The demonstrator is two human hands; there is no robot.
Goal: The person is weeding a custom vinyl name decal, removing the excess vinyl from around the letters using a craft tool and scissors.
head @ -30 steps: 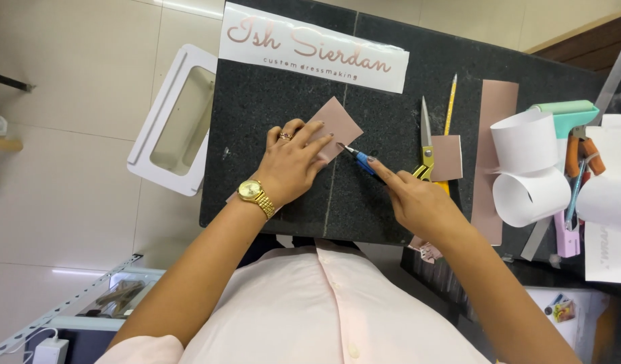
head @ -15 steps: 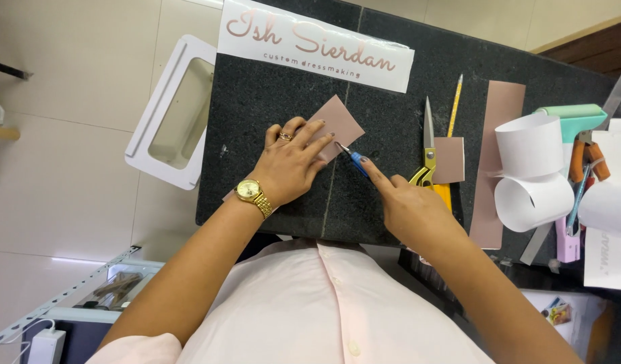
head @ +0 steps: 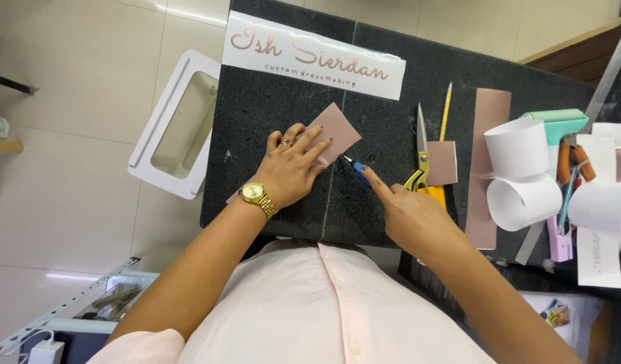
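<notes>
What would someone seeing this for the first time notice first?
Mid-table, the left hand, with a gold wristwatch, presses flat on a dusty-pink paper piece on the dark stone table. Beside it the right hand holds a blue-handled cutter at the paper's edge. A long white sign strip lies along the far edge, with yellow-handled scissors to the right.

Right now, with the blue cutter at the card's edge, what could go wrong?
1. The left hand pins the pink card with fingertips close to the blue cutter held by the right hand; a slip could nick them.
2. The card overlaps a seam in the dark counter, which might catch the tip.
3. The scissors lie near the right hand and could get bumped.
</notes>
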